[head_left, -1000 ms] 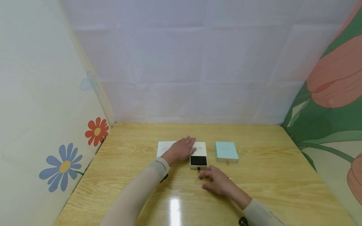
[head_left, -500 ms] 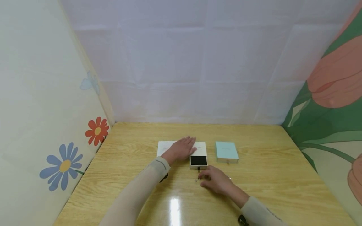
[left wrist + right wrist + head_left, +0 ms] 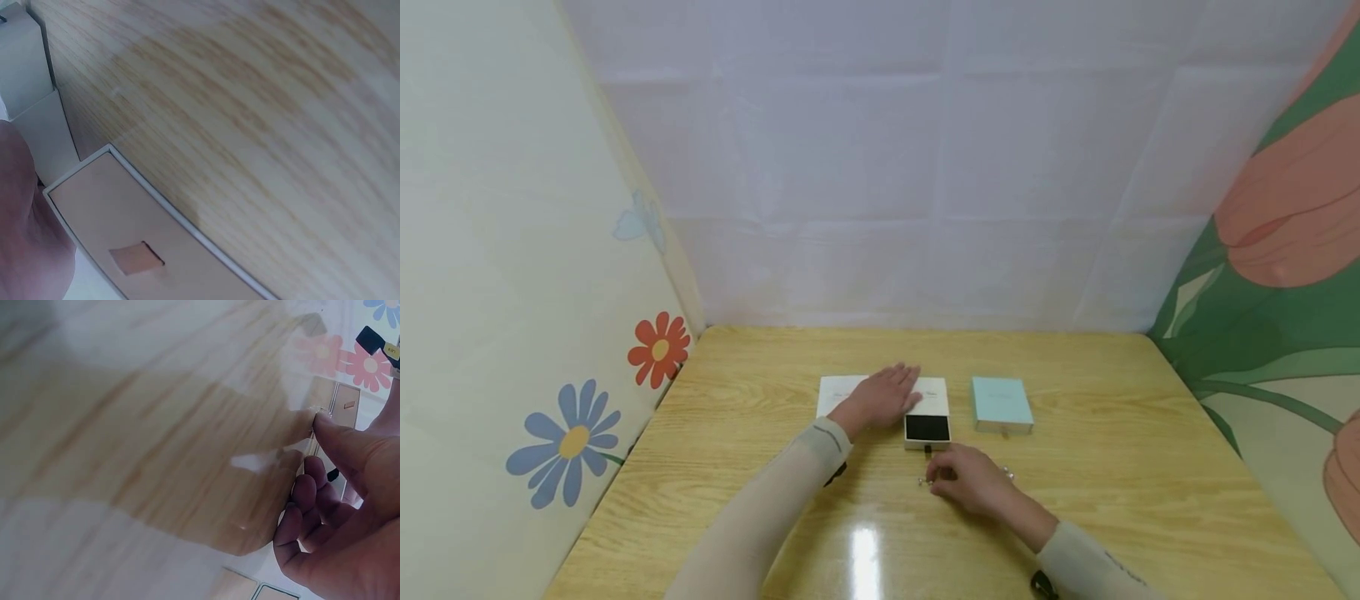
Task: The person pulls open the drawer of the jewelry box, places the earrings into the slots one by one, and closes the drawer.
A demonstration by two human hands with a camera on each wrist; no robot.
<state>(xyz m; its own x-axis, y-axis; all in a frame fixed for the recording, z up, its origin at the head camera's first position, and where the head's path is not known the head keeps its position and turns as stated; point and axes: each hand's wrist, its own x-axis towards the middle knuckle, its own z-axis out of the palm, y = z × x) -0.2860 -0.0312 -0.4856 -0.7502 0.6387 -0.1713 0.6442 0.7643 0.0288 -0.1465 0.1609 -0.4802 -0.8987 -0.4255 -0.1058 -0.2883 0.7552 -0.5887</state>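
Observation:
My left hand [image 3: 882, 398] lies with straight fingers across two white boxes side by side, the left box [image 3: 835, 386] and the right box [image 3: 934, 393]. From the right box a drawer [image 3: 927, 427] with black lining is pulled out towards me, its dark pull tab [image 3: 928, 450] hanging in front. In front of it my right hand [image 3: 972, 481] pinches a small silvery piece of jewelry [image 3: 922, 482] at the table with thumb and forefinger. The right wrist view shows a sparkle [image 3: 321, 412] at the thumb tip; the exact kind is too small to tell.
A pale turquoise box [image 3: 1002, 402] stands right of the white ones. Another small shiny piece [image 3: 1007, 473] lies just beyond my right hand. The left wrist view shows a box end [image 3: 94, 200] with a short tab [image 3: 136, 258]. The wooden table [image 3: 760, 358] meets cloth-covered walls.
My right thumb has come closer to the forefinger at the small jewelry piece, and that hand has shifted slightly left. The left hand and the boxes keep their places.

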